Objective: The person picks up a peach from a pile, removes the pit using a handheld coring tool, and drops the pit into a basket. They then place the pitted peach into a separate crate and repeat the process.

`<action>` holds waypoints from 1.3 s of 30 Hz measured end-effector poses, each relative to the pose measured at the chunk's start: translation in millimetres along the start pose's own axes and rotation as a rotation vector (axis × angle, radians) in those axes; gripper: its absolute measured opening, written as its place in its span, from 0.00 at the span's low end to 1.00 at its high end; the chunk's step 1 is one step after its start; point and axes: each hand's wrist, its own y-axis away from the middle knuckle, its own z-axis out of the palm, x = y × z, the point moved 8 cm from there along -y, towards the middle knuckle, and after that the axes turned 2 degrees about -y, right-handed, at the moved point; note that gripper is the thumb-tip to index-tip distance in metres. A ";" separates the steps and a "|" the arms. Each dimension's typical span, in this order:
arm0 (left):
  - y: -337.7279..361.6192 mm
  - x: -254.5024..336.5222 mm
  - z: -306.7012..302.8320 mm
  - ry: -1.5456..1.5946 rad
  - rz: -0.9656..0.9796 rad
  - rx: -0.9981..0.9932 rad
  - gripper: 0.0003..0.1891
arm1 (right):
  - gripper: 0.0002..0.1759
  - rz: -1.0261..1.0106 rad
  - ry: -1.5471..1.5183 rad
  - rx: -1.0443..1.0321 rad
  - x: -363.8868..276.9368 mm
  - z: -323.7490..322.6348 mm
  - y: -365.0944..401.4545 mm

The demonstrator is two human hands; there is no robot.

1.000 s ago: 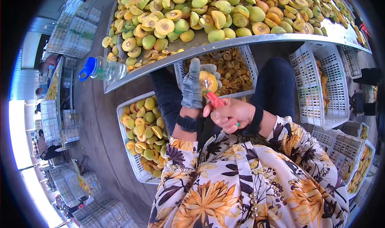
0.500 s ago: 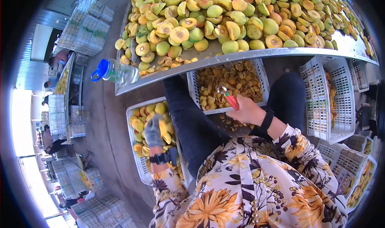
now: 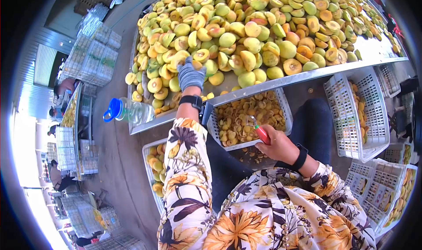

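My left hand (image 3: 191, 77), in a grey glove, reaches into the heap of halved peaches (image 3: 246, 30) on the metal table. Its fingers close around a peach half (image 3: 179, 58) at the near left of the heap; the grip is partly hidden. In my bare right hand (image 3: 281, 145) is a pitting spoon (image 3: 263, 135) with a red handle, a green collar and a small metal tip. That hand stays over my lap, just in front of a white crate (image 3: 288, 111) of small fruit pieces under the table edge.
A water bottle (image 3: 136, 112) with a blue cap lies at the table's left corner. Left of my leg stands a crate (image 3: 149, 173) of peach halves, partly behind my sleeve. More white crates (image 3: 376, 118) stand on the right. People and stacked crates (image 3: 90, 58) are at far left.
My left hand has moved from the crate of peach halves up and forward to the heap on the table. The fruit it held is gone from it. My right hand still holds the pitting spoon.
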 end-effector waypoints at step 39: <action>202.4 62.8 -20.4 1.579 -0.371 -0.028 0.16 | 0.10 -0.092 -0.083 0.054 -15.3 37.7 5.4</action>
